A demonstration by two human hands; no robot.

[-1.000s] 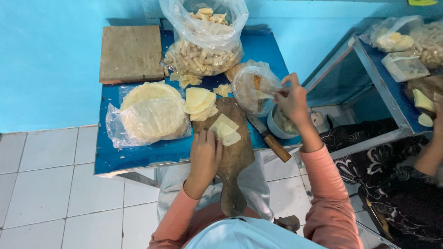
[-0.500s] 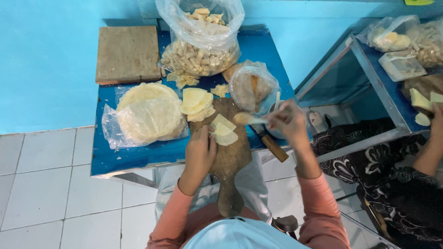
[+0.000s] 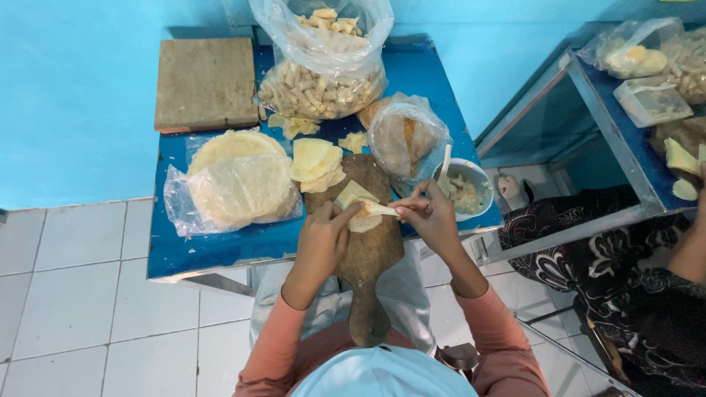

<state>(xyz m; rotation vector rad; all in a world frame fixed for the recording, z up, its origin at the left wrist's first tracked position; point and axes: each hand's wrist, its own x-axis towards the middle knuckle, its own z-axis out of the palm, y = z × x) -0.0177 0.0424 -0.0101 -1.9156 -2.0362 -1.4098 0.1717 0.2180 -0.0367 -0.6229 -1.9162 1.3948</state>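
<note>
My left hand (image 3: 323,239) rests on a pale wrapper piece (image 3: 354,197) lying on the dark wooden paddle board (image 3: 368,257). My right hand (image 3: 434,217) holds a white spoon (image 3: 376,209) with its bowl over that wrapper, carrying some filling. A stack of cut wrapper pieces (image 3: 316,163) lies at the board's far end. A white bowl of filling (image 3: 467,192) with a second white spoon (image 3: 444,167) in it stands to the right, near the table's edge.
The small blue table (image 3: 213,254) also holds a plastic-wrapped stack of round wrappers (image 3: 235,184), a square wooden block (image 3: 206,82), a large bag of finished rolls (image 3: 323,66) and a smaller bag (image 3: 408,136). Another person's arm (image 3: 691,250) works at a blue table on the right.
My right hand took the spoon from the bag and bowl area leftward down to the wrapper on the board. My left hand moved a little to steady the wrapper.
</note>
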